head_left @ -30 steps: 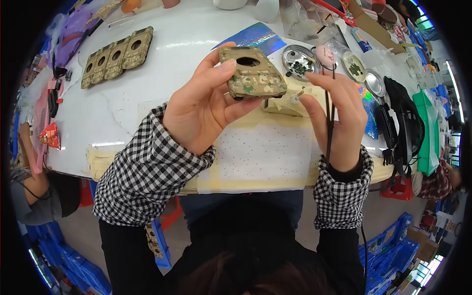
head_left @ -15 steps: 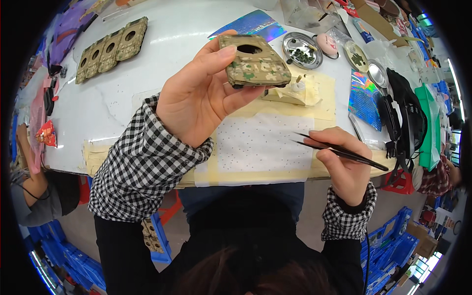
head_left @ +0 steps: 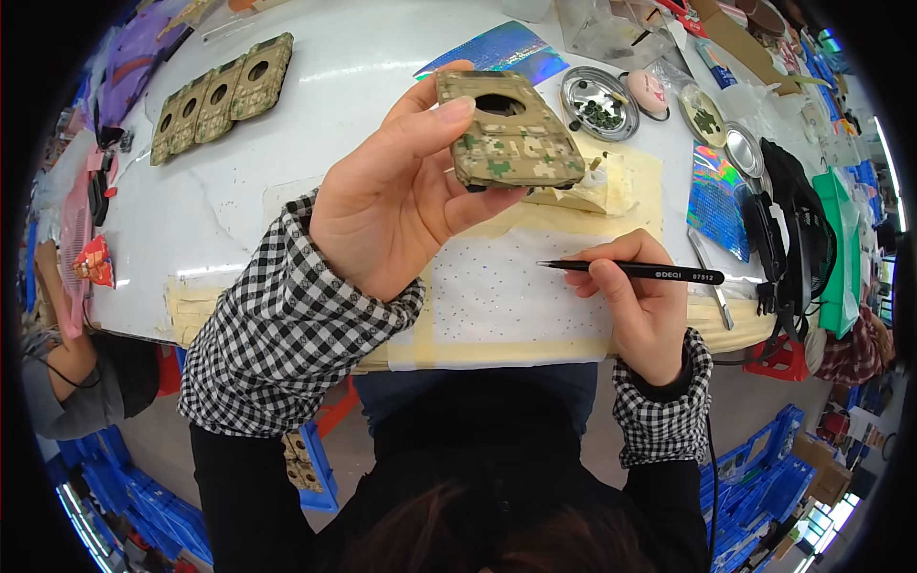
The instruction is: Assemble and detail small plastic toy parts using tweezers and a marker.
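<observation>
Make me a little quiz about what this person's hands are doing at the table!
1. True or false: the left hand holds the camouflage phone case up off the table.
2. What does the right hand hold: A scissors, B black tweezers, C a brush?
3. Fill in: more camouflage cases lie in a row at the table's far ____ side.

Key: 1 true; 2 B; 3 left.

Camouflage-patterned case (head_left: 511,138), black tweezers (head_left: 635,271), black-and-white checked sleeves (head_left: 287,334).
</observation>
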The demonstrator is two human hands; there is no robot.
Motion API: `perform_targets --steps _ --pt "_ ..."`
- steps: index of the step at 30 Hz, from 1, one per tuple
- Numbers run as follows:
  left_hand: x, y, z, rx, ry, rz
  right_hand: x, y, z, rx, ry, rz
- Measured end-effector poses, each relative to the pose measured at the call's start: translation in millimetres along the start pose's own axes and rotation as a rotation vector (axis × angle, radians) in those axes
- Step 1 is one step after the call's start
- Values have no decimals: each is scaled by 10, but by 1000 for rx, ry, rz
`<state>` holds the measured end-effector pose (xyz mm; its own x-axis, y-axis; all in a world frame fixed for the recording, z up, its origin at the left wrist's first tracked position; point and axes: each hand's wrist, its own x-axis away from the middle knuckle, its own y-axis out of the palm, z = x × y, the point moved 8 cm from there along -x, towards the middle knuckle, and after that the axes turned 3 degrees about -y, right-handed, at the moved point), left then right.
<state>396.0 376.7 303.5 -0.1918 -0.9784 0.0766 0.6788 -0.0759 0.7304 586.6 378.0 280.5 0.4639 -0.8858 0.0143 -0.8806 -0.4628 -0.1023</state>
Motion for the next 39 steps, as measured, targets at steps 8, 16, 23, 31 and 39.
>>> perform_targets --steps 8,16,23,31,39 --pt "-5 -12 -6 -18 2 9 -31 6 7 33 -16 1" --pt "-6 -5 -2 -21 4 -3 -38 10 22 39 -10 -10" --pt "3 2 -3 -19 0 -2 -41 4 29 36 -15 -1" --pt "7 12 6 -45 -1 -1 -43 8 18 36 -28 -7" --pt "4 9 12 -25 10 3 -27 -30 -42 -18 -60 23"
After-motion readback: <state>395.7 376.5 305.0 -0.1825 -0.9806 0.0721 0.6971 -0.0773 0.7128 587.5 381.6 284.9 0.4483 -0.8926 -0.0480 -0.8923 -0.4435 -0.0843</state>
